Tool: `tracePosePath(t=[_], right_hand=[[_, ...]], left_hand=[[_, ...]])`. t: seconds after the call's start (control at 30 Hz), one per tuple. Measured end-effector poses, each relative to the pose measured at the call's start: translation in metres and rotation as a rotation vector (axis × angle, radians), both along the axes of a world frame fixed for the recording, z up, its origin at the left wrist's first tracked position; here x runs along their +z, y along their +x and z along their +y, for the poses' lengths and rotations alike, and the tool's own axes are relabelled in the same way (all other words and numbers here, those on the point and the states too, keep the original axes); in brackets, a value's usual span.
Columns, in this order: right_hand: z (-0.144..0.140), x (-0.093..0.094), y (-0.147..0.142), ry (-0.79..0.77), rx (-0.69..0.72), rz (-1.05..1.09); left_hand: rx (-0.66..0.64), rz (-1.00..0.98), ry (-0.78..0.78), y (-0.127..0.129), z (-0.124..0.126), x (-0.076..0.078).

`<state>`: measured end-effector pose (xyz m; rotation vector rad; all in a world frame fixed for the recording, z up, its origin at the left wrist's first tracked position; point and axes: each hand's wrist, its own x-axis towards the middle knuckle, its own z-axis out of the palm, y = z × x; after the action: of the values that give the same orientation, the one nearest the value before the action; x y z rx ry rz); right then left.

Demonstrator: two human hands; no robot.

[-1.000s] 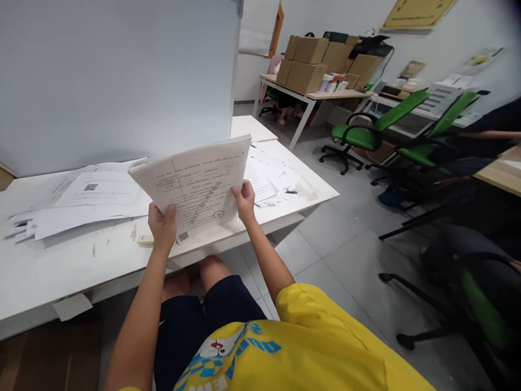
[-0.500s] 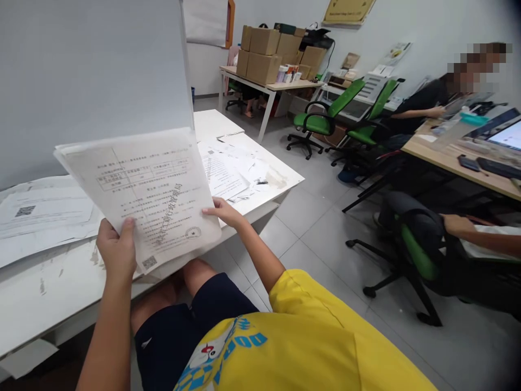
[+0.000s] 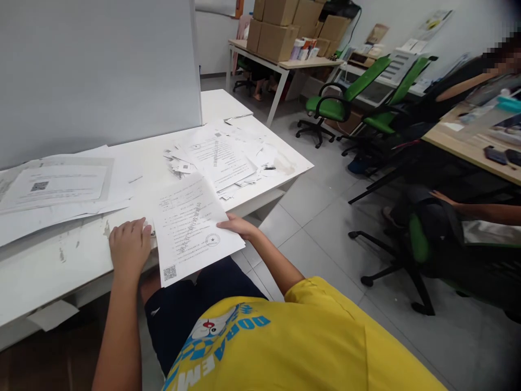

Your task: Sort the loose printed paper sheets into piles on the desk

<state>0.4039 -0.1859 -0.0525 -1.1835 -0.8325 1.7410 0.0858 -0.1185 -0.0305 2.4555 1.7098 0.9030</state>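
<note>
A thin sheaf of printed papers [image 3: 191,228], with a round stamp and a QR code on its top sheet, lies flat on the front edge of the white table [image 3: 49,271]. Its near end hangs over my lap. My left hand [image 3: 129,247] lies knuckles-up on the table, fingers against the sheaf's left edge. The thumb and fingers of my right hand [image 3: 238,225] pinch its right edge.
A spread pile of sheets [image 3: 57,187] lies at the left, and scattered papers and scraps [image 3: 220,155] at the far right corner. A grey partition [image 3: 97,70] stands behind the table. Green office chairs [image 3: 337,108], cardboard boxes [image 3: 280,24], a wooden desk [image 3: 468,146] and another person's arm [image 3: 476,212] are to the right.
The sheaf was held upright in the air in both hands; it has come down and now lies flat on the table's edge. My view swung right, then tilted down.
</note>
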Motion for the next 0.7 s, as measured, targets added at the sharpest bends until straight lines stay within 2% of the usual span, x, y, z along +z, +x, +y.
tracePosePath(t=[0.2,0.47,0.7], right_hand=[[-0.008,0.0,-0.001,-0.042,0.014,0.054],[-0.007,0.0,-0.009,-0.04,0.016,0.06],[-0.008,-0.006,-0.011,-0.063,-0.002,0.091]], left_hand=[[0.074,0.033,-0.057,0.009,0.001,0.0],[0.044,-0.068,-0.031,0.011,0.003,-0.009],[-0.011,-0.086,-0.058,0.015,-0.002,-0.007]])
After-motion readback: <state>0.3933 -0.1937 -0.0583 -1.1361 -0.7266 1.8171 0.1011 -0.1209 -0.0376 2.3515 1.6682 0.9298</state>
